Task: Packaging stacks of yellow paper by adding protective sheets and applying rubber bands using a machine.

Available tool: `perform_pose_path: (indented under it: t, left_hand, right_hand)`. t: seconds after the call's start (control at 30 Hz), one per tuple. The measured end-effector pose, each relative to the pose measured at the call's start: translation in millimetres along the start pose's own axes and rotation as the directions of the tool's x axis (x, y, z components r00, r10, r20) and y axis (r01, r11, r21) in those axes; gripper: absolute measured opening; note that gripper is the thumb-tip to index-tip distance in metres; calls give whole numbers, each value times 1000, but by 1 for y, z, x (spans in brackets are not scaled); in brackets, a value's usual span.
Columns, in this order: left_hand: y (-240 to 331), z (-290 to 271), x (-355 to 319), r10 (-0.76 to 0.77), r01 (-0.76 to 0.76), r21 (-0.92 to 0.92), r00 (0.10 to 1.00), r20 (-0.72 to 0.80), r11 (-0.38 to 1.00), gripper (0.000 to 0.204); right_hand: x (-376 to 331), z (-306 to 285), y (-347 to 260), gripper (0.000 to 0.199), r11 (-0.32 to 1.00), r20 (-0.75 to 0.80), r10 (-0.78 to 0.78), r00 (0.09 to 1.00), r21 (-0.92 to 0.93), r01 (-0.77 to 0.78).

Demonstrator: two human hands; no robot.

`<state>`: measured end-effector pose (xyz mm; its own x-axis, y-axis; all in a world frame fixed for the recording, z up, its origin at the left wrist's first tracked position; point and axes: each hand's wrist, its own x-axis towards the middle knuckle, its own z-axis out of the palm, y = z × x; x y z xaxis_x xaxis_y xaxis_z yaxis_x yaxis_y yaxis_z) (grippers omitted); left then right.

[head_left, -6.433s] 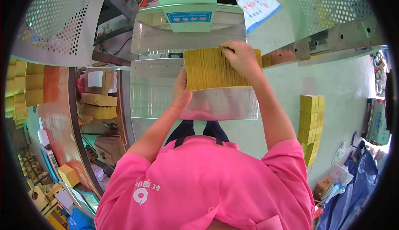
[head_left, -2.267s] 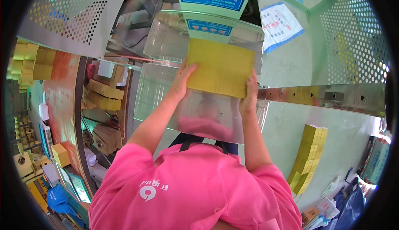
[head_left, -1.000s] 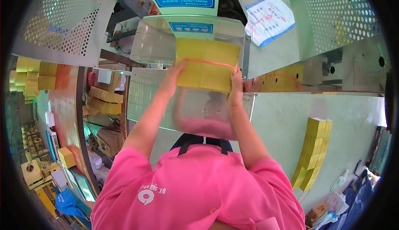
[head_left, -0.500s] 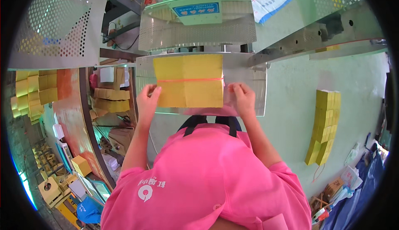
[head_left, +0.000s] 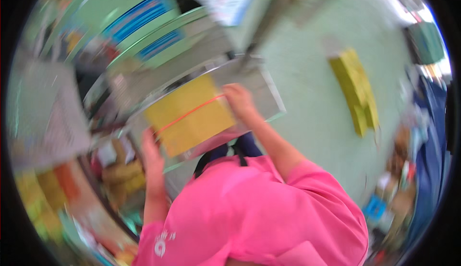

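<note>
A yellow paper stack (head_left: pixel 191 114), bound by an orange band, lies tilted on a clear tray (head_left: pixel 269 93). The left hand (head_left: pixel 152 153) grips its 7 o'clock end, the right hand (head_left: pixel 238 100) its 2 o'clock end. More yellow bundles (head_left: pixel 357 93) stand at 3 o'clock, on the green floor.

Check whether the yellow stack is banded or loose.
Banded: an orange band crosses the yellow stack, held at both ends by the left hand and right hand.

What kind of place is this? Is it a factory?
Probably a small factory or packing workshop. Both hands, left hand and right hand, hold a banded yellow stack by a green machine; more yellow stacks lie on the green floor.
</note>
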<state>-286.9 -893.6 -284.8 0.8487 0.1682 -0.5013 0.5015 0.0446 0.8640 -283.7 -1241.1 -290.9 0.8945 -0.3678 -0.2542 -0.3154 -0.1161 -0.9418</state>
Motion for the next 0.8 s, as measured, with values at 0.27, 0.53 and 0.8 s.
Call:
perform_pose_path:
  t: [0.27,0.53,0.8]
  left_hand:
    - [-22,12,28,6,-10,16,969,248,1000,49]
    - [26,207,-157,-9,-88,204,902,431,975,45]
    - [-70,433,-253,-315,35,378,627,712,925,31]
  right_hand:
    - [4,35,11,30,982,-69,-123,990,-152,112]
    - [-124,-121,77,28,922,-339,207,918,380,-68]
    - [-265,-348,167,27,563,-388,532,752,826,28]
